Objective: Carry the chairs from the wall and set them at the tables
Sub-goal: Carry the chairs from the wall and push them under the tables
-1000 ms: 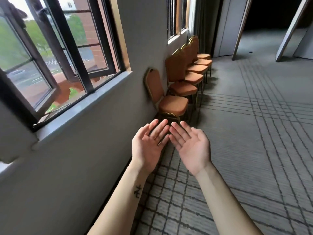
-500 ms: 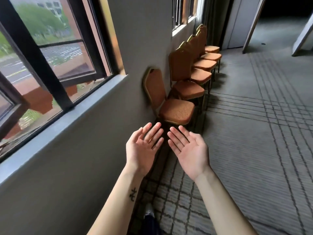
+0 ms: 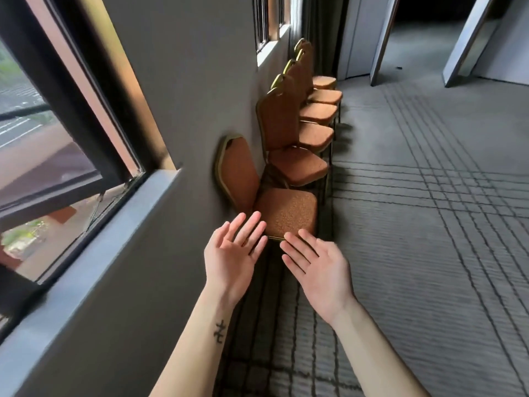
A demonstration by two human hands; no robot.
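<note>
Several orange padded chairs with gold frames stand in a row against the grey wall. The nearest chair (image 3: 286, 213) has its back against the wall and its seat facing the room; the second chair (image 3: 297, 164) stands just behind it. My left hand (image 3: 232, 259) and my right hand (image 3: 317, 265) are stretched out palm up, fingers straight, holding nothing. Their fingertips sit just in front of the nearest chair's seat edge. No tables are in view.
A window (image 3: 57, 138) with a dark frame and a grey sill (image 3: 94, 247) runs along the wall on my left. Patterned grey carpet (image 3: 429, 224) spreads to the right. Open doorways (image 3: 415, 30) lie at the far end.
I have walked closer along the wall; the nearest chair now sits right beyond my fingertips. Both hands stay open, palms up, slightly further apart.
</note>
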